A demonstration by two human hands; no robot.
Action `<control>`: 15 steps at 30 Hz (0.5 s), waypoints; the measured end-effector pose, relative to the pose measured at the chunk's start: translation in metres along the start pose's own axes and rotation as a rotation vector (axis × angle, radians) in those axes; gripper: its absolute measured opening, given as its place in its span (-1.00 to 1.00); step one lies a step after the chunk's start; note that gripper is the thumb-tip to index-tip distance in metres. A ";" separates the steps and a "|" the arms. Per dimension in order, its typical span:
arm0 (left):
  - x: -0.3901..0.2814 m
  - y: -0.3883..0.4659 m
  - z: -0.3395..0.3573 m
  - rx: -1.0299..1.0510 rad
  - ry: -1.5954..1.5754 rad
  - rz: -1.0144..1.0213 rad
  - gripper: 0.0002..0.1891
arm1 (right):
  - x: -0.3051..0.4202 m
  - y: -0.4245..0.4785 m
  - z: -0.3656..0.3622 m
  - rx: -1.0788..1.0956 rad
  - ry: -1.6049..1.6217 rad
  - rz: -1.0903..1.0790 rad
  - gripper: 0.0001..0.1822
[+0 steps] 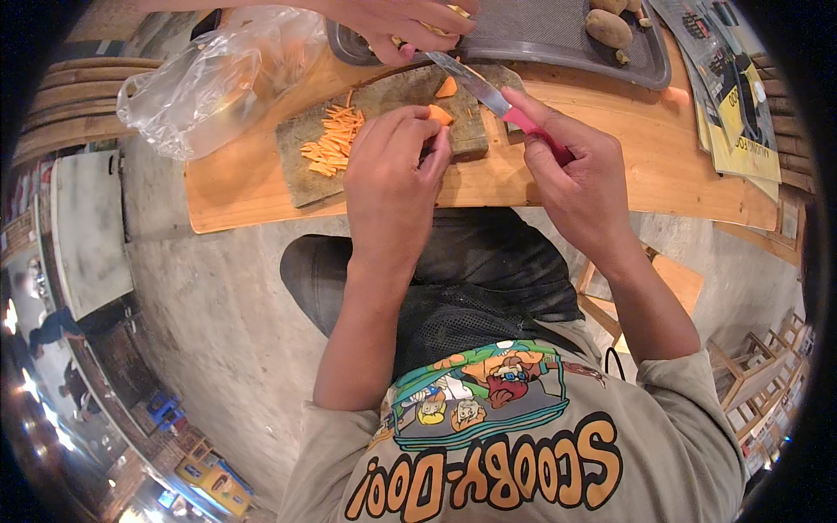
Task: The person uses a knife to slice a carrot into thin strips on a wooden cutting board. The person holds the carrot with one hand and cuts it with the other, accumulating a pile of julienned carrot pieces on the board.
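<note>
My left hand [395, 157] rests on a worn wooden cutting board [304, 183], its fingertips pinching a small carrot piece [441, 115]. A heap of thin carrot strips [335, 140] lies to the left of that hand. In my right hand [579, 173] is a kitchen knife with a pink handle [520, 121]. The knife's blade [476, 86] is raised off the carrot and points up and left, past a second carrot piece [447, 87] on the board. The blade tip reaches close to another person's hand [399, 26].
Across the wooden table [588, 131], the other person holds pale pieces above a dark tray [523, 52]. Potatoes [608, 29] sit on the tray's right side. A clear plastic bag [222, 85] with orange contents stands left; printed magazines [742, 140] lie right. A wooden stool [677, 281] is below.
</note>
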State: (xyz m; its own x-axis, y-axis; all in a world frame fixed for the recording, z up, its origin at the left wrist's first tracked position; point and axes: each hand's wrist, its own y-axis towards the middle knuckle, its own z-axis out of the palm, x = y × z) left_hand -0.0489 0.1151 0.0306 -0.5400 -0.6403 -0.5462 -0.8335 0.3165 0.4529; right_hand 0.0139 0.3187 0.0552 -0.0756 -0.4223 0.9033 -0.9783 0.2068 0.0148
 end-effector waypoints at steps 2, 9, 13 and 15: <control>0.000 0.000 -0.002 -0.004 0.013 0.010 -0.86 | -0.004 -0.001 -0.002 -0.021 -0.073 -0.048 -0.47; 0.003 -0.001 -0.001 -0.018 -0.031 0.015 -0.86 | -0.011 -0.019 -0.007 0.019 -0.406 -0.354 -0.36; 0.004 -0.003 0.003 -0.035 -0.027 0.018 -0.86 | -0.008 -0.027 -0.003 0.040 -0.466 -0.393 -0.31; 0.003 -0.002 0.004 -0.040 -0.027 0.016 -0.87 | -0.009 -0.028 -0.001 0.060 -0.471 -0.386 -0.29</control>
State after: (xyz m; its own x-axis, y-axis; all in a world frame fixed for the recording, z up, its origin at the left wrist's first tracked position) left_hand -0.0496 0.1148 0.0252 -0.5568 -0.6157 -0.5576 -0.8196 0.2981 0.4893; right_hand 0.0424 0.3178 0.0476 0.2231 -0.8045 0.5505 -0.9601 -0.0835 0.2670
